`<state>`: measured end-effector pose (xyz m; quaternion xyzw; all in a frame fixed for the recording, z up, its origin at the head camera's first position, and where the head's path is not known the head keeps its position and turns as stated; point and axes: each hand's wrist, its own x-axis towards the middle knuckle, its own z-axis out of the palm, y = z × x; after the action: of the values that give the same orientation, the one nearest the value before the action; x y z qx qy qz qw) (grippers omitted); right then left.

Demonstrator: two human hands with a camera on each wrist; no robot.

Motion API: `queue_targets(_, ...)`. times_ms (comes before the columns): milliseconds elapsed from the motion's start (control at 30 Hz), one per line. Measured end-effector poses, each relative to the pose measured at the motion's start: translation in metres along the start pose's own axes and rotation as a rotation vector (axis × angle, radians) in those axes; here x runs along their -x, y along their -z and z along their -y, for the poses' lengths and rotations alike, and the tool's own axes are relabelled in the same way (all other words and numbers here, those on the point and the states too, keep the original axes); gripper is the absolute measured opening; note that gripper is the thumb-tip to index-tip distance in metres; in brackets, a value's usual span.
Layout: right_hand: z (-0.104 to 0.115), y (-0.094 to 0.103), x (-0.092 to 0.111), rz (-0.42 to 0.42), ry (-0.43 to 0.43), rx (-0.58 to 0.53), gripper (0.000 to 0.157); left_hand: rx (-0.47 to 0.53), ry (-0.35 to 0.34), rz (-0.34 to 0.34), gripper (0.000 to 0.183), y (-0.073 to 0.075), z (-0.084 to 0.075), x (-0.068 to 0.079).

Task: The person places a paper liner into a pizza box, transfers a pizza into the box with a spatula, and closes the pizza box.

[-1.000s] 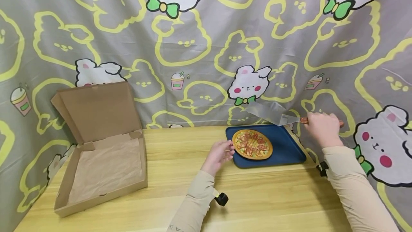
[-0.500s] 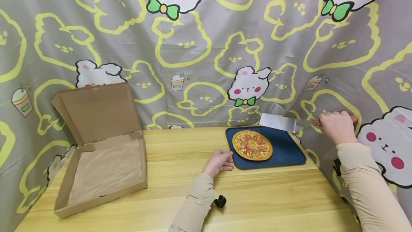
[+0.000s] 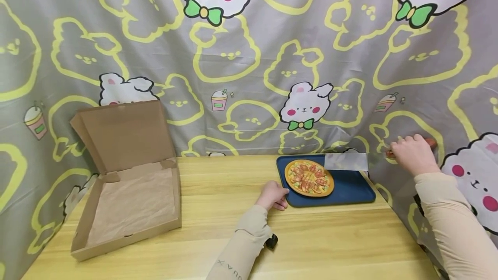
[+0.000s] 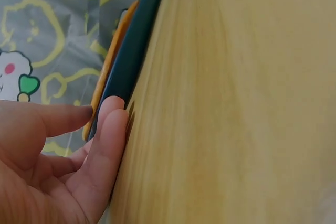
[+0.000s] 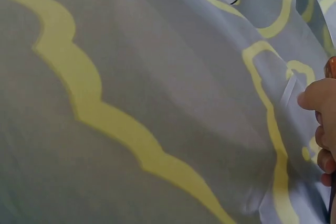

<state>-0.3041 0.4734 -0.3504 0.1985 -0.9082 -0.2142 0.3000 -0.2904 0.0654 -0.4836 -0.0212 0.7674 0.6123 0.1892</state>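
Note:
In the head view, a round pizza (image 3: 309,178) lies on the left part of a dark blue tray (image 3: 352,191). My left hand (image 3: 273,195) is at the tray's near left corner. The left wrist view shows its thumb above the tray edge (image 4: 134,45) and the other fingers along the outside and underside, pinching it. My right hand (image 3: 415,154), off to the right, grips the reddish-brown handle of a metal spatula (image 3: 346,162). The flat blade is over the tray's back right part, just right of the pizza. Only part of the right hand (image 5: 324,124) shows in the right wrist view.
An open cardboard pizza box (image 3: 128,237) stands at the left of the wooden table (image 3: 218,202), its lid raised and brown paper inside. A patterned grey curtain (image 3: 241,46) hangs behind and along both sides, near my right hand.
The spatula has swung right and down, its blade dropping from above the tray's back to over the tray. My left hand has moved from the pizza's edge to the tray's near left corner.

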Motion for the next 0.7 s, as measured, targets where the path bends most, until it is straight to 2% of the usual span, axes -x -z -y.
queue_targets(200,-0.0054,0.0022,0.0052,0.024,0.036,0.028,0.018,-0.064,0.019,-0.033,0.028,-0.006,-0.0019,-0.0006)
queue_targets(467,-0.0079,-0.0001,0.0084,0.034,0.109,0.053,0.019,0.013,0.008,-0.05,0.024,-0.0033,0.0047,-0.0029)
queue_targets(700,-0.0071,-0.0036,0.0083,0.065,0.137,0.053,0.019,0.07,0.009,-0.07,0.023,0.0025,0.0036,-0.0026)
